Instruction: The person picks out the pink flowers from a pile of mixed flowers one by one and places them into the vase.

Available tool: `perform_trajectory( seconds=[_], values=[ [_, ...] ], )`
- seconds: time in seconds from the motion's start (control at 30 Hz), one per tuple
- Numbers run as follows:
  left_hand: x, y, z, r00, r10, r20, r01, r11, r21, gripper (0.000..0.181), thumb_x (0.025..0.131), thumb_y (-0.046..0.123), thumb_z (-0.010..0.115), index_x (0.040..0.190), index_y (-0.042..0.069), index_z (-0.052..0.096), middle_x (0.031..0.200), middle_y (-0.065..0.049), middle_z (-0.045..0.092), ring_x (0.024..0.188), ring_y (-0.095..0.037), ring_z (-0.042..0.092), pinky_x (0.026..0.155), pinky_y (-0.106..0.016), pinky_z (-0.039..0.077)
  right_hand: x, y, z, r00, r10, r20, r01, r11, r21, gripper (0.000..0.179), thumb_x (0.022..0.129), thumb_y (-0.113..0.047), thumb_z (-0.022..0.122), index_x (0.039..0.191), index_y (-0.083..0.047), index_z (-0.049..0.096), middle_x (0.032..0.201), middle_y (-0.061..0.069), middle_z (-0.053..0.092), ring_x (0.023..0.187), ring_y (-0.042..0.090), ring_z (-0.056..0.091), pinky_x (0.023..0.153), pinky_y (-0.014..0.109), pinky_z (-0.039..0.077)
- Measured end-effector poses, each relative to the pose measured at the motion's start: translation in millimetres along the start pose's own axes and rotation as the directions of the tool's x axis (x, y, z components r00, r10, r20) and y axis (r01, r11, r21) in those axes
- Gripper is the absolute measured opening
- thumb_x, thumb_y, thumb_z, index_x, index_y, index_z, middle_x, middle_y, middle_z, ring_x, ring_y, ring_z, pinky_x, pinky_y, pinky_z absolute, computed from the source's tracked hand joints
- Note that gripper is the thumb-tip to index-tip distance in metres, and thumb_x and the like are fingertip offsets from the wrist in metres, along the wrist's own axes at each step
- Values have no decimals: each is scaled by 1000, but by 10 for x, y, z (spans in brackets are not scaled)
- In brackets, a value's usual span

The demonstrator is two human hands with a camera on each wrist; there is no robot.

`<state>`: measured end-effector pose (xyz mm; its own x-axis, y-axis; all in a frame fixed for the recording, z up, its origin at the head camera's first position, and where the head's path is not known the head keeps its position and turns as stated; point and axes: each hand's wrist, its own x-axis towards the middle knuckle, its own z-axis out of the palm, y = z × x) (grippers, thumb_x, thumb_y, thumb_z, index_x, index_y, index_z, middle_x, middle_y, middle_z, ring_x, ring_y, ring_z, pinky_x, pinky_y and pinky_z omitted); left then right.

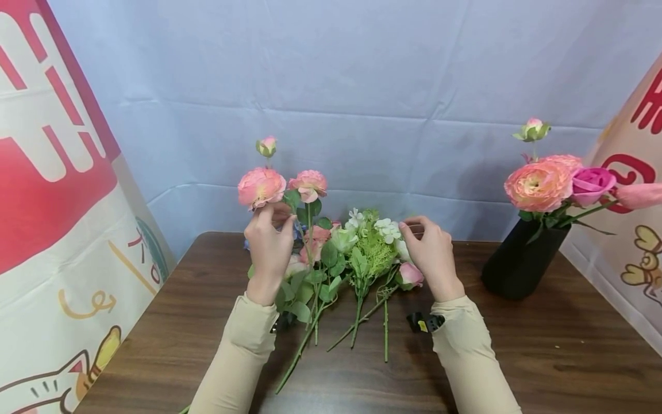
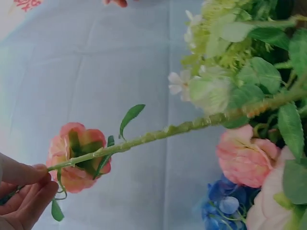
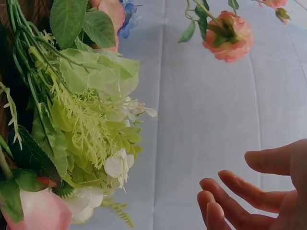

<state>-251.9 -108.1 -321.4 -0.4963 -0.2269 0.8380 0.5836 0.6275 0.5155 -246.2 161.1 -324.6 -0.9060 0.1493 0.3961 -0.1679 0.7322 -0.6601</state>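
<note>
My left hand [image 1: 269, 250] pinches the green stem [image 2: 144, 139] of a pink flower spray between thumb and fingertips, just below its large ruffled bloom [image 1: 261, 187]. The spray also carries a second bloom [image 1: 308, 185] and a small bud [image 1: 266, 146] at the top. Its stem slants down toward the table in front of the other flowers. My right hand [image 1: 431, 247] is raised beside the white blossoms [image 1: 388, 230], and in the right wrist view its fingers are loosely bent with a gap to the thumb, holding nothing.
On the brown table [image 1: 362, 379] lie several other stems: feathery greenery [image 1: 374, 253], a pink rosebud [image 1: 411, 275] and blue blossoms [image 2: 223, 203]. A black vase [image 1: 524, 261] with pink flowers stands at the right. A pale blue cloth [image 1: 362, 75] hangs behind.
</note>
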Motion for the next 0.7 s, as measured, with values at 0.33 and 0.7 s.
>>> perform_trajectory(
  seconds=[0.33,0.7],
  values=[
    [33,147,10,995,-78,-63,71,993,-95,14,77,2,76,87,3,67,79,-10,68,73,-20,69,70,-26,57,-55,-176,54,982,-132,-134,144,985,90,23,91,-26,64,107,-11,68,98,9,72,86,26,67,76,42,52],
    [30,311,135,985,-166,-56,145,950,-276,15,77,0,75,88,2,66,81,-11,69,76,-18,70,71,-20,56,-101,-354,134,974,-185,-131,203,969,138,18,87,-23,69,101,-13,70,92,4,72,78,18,68,68,35,54]
  ],
)
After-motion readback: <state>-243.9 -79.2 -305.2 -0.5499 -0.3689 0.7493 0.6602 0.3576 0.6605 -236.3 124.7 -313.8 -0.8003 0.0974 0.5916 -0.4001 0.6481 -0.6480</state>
